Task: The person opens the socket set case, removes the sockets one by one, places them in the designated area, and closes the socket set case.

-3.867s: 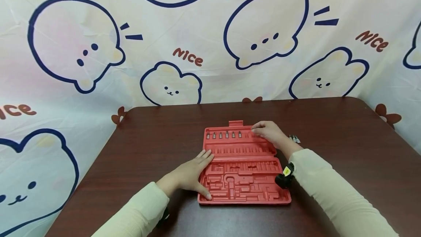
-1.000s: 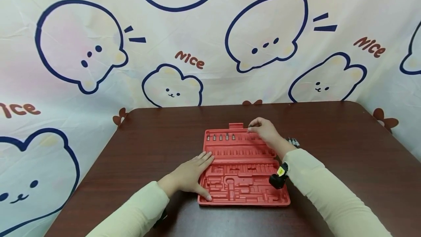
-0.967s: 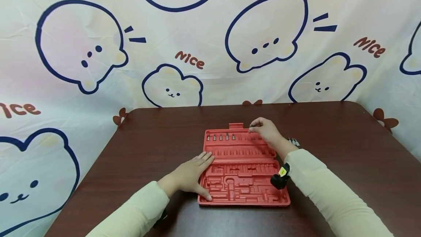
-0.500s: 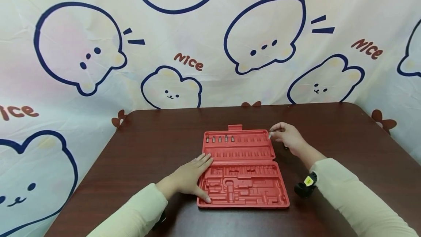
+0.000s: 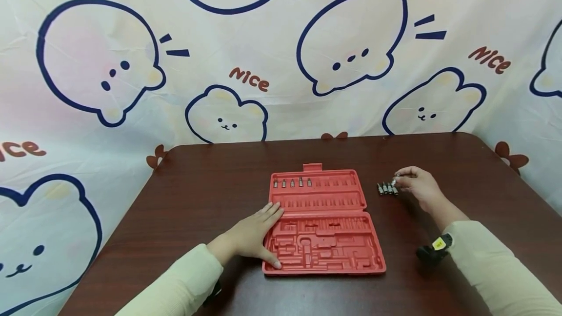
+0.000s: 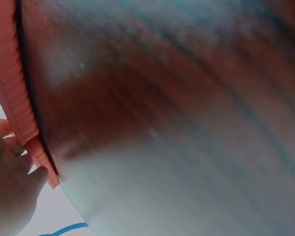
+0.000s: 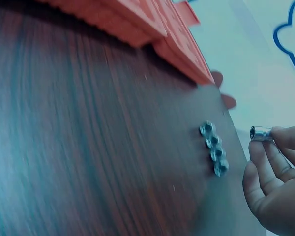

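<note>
Currently right hand (image 5: 419,189) pinches a socket bit (image 7: 260,133) just above four loose bits (image 7: 214,149) on the bench (image 5: 461,194). Left hand (image 5: 252,233) lies flat, fingers straight, on the red tool case (image 5: 322,223) edge.

- Red case (image 5: 325,243) lies open mid-table, my left hand (image 5: 250,235) flat against its left edge, so that side's blocked.
- My right hand (image 5: 419,189) pinches a socket (image 7: 260,133) just beside the row of four sockets (image 5: 387,188), nearly touching them.
- Bare table (image 5: 210,179) between case and row, wide enough for a hand.
- Lots of open wood left of the case and behind it.
</note>
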`<state>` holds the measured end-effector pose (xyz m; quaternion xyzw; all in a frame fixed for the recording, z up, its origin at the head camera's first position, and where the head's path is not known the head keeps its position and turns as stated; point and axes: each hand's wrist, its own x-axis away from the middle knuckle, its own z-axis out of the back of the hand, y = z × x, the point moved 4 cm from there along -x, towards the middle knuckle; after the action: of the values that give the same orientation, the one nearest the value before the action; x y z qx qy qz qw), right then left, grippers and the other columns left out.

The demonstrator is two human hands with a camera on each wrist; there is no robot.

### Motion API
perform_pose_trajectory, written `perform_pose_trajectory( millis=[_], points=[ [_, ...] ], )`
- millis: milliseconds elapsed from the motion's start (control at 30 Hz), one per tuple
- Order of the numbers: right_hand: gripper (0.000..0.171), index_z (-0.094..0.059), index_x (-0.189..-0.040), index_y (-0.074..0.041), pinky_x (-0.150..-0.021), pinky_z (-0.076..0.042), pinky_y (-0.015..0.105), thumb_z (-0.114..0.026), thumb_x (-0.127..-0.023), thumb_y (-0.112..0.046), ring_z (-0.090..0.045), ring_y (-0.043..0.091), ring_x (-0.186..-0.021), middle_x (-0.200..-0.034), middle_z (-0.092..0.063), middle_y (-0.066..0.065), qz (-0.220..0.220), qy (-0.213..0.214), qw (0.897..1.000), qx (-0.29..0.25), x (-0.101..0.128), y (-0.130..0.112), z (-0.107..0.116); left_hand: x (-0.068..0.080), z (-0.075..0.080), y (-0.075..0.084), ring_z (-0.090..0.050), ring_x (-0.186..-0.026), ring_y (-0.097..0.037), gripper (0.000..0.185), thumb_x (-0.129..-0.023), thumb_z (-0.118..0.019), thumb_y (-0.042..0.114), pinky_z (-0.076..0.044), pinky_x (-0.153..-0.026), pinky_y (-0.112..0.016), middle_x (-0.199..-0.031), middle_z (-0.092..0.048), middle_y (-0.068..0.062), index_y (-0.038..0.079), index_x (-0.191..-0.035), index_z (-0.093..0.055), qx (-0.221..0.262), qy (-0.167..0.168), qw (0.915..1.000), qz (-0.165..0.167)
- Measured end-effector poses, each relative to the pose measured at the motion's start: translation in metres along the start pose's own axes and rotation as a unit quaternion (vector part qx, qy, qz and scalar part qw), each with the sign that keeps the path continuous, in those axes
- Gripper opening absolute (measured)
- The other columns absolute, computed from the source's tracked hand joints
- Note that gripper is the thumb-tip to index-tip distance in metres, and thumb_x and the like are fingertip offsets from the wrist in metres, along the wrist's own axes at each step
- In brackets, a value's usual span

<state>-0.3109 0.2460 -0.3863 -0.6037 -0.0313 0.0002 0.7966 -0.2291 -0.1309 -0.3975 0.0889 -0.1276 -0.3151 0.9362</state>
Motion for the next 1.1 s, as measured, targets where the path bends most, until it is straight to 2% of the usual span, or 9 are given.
perform_pose_trajectory(
  millis=[100,233,367,567,800,933,1100],
  points=[
    [0.025,-0.045,-0.104,0.007,-0.066,-0.045,0.023,-0.048,-0.088,-0.013,-0.053,0.003,-0.071,-0.078,-0.054,-0.012,0.0,0.007,1.0,0.014,0.001,0.005,0.008,0.0,0.0,0.0,-0.003,-0.129,-0.023,0.117,-0.052,-0.058,0.073,-0.021,-0.098,-0.039,-0.143,-0.009,-0.01,0.008,-0.139,-0.014,0.005,-0.002,1.0,0.006],
    [0.032,-0.043,-0.109,0.01,-0.067,-0.045,0.026,-0.047,-0.089,-0.014,-0.051,0.001,-0.071,-0.082,-0.054,-0.008,-0.004,0.011,0.997,0.07,0.003,0.013,0.015,0.0,-0.001,0.001,-0.002,-0.13,-0.022,0.118,-0.051,-0.057,0.073,-0.023,-0.098,-0.04,-0.143,-0.007,-0.009,0.008,-0.139,-0.014,0.013,-0.003,0.9998,0.014],
    [0.029,-0.046,-0.108,0.009,-0.065,-0.044,0.025,-0.048,-0.088,-0.011,-0.051,0.001,-0.07,-0.083,-0.056,-0.003,-0.006,0.017,0.993,0.116,0.002,0.02,0.019,0.0,-0.001,0.001,-0.002,-0.129,-0.022,0.118,-0.051,-0.057,0.073,-0.023,-0.097,-0.04,-0.143,-0.007,-0.009,0.008,-0.139,-0.014,0.016,-0.003,0.9997,0.016],
    [0.025,-0.05,-0.104,0.009,-0.062,-0.042,0.028,-0.048,-0.087,-0.009,-0.051,0.01,-0.073,-0.085,-0.058,0.007,0.006,0.012,0.986,0.167,-0.002,0.025,0.017,0.0,-0.001,0.001,-0.003,-0.13,-0.021,0.118,-0.051,-0.058,0.073,-0.023,-0.097,-0.039,-0.143,-0.008,-0.008,0.008,-0.139,-0.014,0.017,-0.004,0.9997,0.018],
    [0.028,-0.05,-0.105,0.009,-0.063,-0.041,0.032,-0.047,-0.087,-0.012,-0.051,0.024,-0.078,-0.089,-0.055,0.015,-0.007,-0.006,0.982,0.187,-0.01,0.025,0.012,0.0,-0.002,0.001,-0.003,-0.13,-0.022,0.117,-0.052,-0.058,0.073,-0.023,-0.098,-0.039,-0.143,-0.008,-0.008,0.008,-0.139,-0.014,0.018,-0.003,0.9997,0.015],
    [0.03,-0.048,-0.106,0.011,-0.062,-0.041,0.032,-0.047,-0.087,-0.013,-0.05,0.025,-0.077,-0.088,-0.054,0.015,-0.022,-0.01,0.981,0.193,-0.013,0.025,0.012,0.0,-0.003,0.001,-0.002,-0.129,-0.021,0.117,-0.052,-0.059,0.072,-0.022,-0.098,-0.039,-0.143,-0.007,-0.008,0.008,-0.139,-0.014,0.019,-0.004,0.9997,0.014],
    [0.029,-0.05,-0.103,0.009,-0.059,-0.041,0.032,-0.049,-0.087,-0.015,-0.05,0.025,-0.074,-0.083,-0.055,0.012,-0.028,0.009,0.976,0.216,-0.015,0.023,0.012,-0.001,-0.001,0.001,-0.002,-0.13,-0.021,0.118,-0.052,-0.058,0.073,-0.022,-0.098,-0.039,-0.144,-0.007,-0.008,0.008,-0.139,-0.013,0.013,-0.002,0.9998,0.016]
  ],
)
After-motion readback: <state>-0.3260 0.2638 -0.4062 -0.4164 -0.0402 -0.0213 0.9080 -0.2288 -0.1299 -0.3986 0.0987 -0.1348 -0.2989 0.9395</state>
